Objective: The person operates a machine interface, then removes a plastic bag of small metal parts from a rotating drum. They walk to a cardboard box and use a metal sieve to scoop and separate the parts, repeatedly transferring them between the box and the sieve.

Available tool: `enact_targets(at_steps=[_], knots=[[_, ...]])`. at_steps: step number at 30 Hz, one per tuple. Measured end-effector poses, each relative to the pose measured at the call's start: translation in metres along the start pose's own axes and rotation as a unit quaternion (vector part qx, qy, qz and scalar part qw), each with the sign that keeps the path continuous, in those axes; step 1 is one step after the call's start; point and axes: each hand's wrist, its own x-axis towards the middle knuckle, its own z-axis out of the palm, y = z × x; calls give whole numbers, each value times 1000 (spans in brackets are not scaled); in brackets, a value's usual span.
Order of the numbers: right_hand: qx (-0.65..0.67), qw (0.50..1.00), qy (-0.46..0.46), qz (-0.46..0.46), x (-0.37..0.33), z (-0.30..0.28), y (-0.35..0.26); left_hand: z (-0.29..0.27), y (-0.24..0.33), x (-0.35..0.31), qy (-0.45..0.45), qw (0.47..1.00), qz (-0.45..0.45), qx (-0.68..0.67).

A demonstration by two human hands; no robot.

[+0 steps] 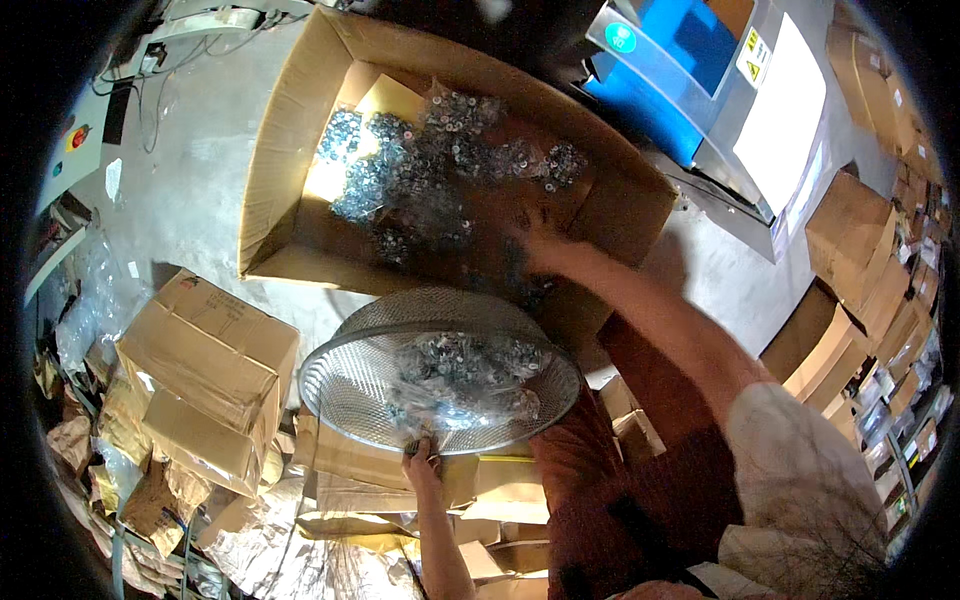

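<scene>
My left hand is closed on the near rim of a round metal mesh basket, which is tilted. Inside the basket lie clear plastic bags of small metal parts that look like nuts or washers. My right arm reaches over the basket into a large open cardboard box. There my right hand is in shade beside more bagged small metal parts. Its fingers are dark and blurred, so I cannot tell whether it holds anything.
A closed cardboard box stands at the left, with crumpled paper and plastic around it. A blue and grey machine stands at the far right. Cardboard boxes are stacked along the right side. A control panel is at the far left.
</scene>
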Motion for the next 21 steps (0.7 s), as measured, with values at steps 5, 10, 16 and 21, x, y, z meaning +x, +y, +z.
enact_targets(at_steps=[5,10,16,21], knots=[[105,966,231,53,61,178,14,6,5,-3,35,999,-28,6],[116,980,154,42,76,199,36,14,11,-5,29,996,-81,40],[111,988,107,-10,-1,65,32,11,14,-7,-5,1000,-5,13],[386,914,118,48,-80,-25,53,-4,1,11,-31,999,-20,-38]])
